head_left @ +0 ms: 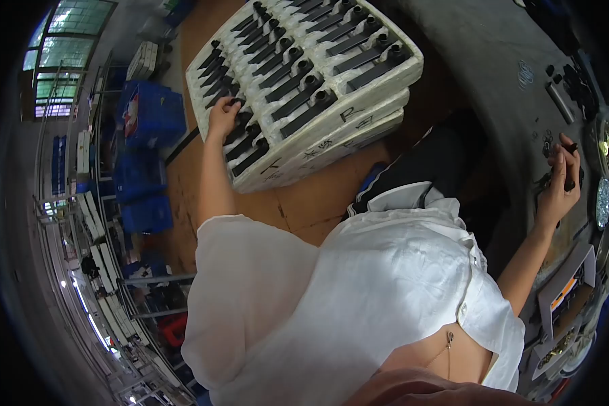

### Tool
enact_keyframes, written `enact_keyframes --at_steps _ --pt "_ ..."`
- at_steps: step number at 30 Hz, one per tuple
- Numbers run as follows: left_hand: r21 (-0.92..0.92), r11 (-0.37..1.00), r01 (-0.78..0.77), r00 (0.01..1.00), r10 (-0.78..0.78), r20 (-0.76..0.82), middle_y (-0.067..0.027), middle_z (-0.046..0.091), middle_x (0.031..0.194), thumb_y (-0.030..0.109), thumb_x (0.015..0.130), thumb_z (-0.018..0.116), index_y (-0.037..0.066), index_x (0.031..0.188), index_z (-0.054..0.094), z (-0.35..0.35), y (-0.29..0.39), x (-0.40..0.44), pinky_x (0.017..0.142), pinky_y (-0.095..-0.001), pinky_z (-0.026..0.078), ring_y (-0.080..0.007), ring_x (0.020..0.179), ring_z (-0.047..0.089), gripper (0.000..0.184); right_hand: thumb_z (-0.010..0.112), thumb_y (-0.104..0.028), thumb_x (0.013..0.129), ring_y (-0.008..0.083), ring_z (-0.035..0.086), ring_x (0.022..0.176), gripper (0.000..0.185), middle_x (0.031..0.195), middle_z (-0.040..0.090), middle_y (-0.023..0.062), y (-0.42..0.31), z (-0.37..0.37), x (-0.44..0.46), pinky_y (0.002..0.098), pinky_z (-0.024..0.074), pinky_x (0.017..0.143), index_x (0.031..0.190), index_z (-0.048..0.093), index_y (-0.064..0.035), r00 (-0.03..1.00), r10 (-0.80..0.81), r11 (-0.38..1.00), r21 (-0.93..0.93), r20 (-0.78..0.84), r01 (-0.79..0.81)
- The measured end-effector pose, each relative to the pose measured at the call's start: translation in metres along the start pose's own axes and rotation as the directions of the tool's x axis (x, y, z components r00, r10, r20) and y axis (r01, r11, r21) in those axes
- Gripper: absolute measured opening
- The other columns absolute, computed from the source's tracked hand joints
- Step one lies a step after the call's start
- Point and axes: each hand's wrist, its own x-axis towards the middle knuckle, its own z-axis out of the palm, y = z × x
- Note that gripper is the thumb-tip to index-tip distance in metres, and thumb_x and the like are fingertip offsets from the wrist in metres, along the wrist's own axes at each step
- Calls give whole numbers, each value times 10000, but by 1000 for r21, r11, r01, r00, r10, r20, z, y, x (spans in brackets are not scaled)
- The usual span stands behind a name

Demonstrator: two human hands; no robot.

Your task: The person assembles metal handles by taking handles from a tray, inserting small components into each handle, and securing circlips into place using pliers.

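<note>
My left hand (223, 118) reaches to the left side of a white foam tray (384, 86). Its fingers are closed around the round end of a black bar-shaped part (235, 102) in one of the tray's slots. Rows of similar black parts, each a flat bar with a round knob at one end, lie in the tray. Over the grey bench on the right, my right hand (560, 186) pinches a small dark piece (570, 148) between its fingers. What sits under its palm is partly hidden.
More foam trays (379, 125) are stacked below the top one. On the grey bench (467, 40) lie a metal cylinder (559, 103), small black pieces and containers of small parts. Blue bins (152, 115) and metal racks line the left. An open box (567, 291) stands near my right arm.
</note>
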Motion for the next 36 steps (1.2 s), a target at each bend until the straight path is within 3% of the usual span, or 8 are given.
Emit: enact_keyframes --at_steps 5,9,15,17,21,25,30,36 --pt "-224 974 -7 998 21 58 -47 607 769 149 790 705 37 1013 606 -1 -10 11 585 -234 457 -117 628 570 269 528 -107 903 156 544 974 187 1132 582 137 3 0 3 261 438 803 933 634 44 998 28 997 67 -53 -24" --pt "-409 896 -174 981 122 -151 -118 659 919 124 836 672 -12 1044 593 -30 66 -14 655 -248 521 -156 730 649 260 568 -130 876 205 551 1027 169 1142 577 124 -2 7 2 314 429 869 948 646 1 996 51 998 -41 -66 -54" --pt "-314 719 -620 774 626 -98 -33 607 775 122 870 635 1 970 583 41 227 -40 584 -211 461 -67 626 530 165 649 -2 685 333 529 1022 182 1077 541 152 -23 32 -1 384 465 828 858 607 -40 983 -168 967 -183 72 179" --pt "-510 610 -606 720 694 -25 -7 581 746 122 866 645 8 894 579 99 283 -69 552 -178 418 -48 632 517 134 648 -37 771 322 545 988 165 1084 528 156 -42 18 -6 358 477 799 927 595 -25 979 -194 955 -219 55 201" --pt "-618 493 -612 523 839 151 20 554 700 133 857 660 2 837 580 193 370 -137 546 -193 420 -47 622 502 155 671 -15 711 313 560 959 223 1046 549 136 -47 -42 -21 358 484 779 922 600 -26 993 -89 884 -465 -77 43" --pt "-406 316 -858 302 948 99 -8 534 639 193 833 692 -9 806 565 244 417 -171 568 -231 411 -91 601 482 240 670 -61 714 302 603 863 205 914 608 125 -36 -136 -46 375 488 752 917 660 -28 948 100 658 -694 -302 -291" --pt "-571 325 -754 305 943 133 -39 554 671 171 818 694 1 775 567 266 432 -167 556 -252 416 -111 589 496 216 625 -126 747 349 635 800 159 848 649 208 -26 -241 -75 428 491 725 830 668 2 699 575 240 -728 -426 -642" --pt "-302 203 -932 110 948 299 -104 596 788 172 773 719 -19 788 568 248 443 -149 628 -317 449 -231 661 557 244 628 -112 693 346 623 875 214 884 645 220 -18 -243 -88 433 485 778 871 661 2 656 734 177 -882 -177 -436"
